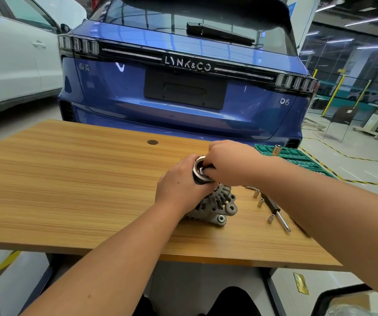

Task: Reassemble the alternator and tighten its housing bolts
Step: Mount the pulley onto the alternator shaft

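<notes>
Both hands on alternator [215, 206] mid-table [69, 179] | left hand [178, 181] wraps pulley [202, 171] | right hand [226, 163] fingers curled into pulley centre, pinching something small | risk: pulley slips, alternator tips onto sockets [259, 198]

Bare table [69, 179] left of alternator [215, 206]; sockets [261, 201], ratchet [276, 213] crowding right.

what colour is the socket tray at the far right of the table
Green, with dark slots. The socket tray shows in the head view, beyond the right hand.

Grey alternator [215, 206], striped wood-grain table [69, 179], blue car [183, 110], green tray [297, 156]
</notes>
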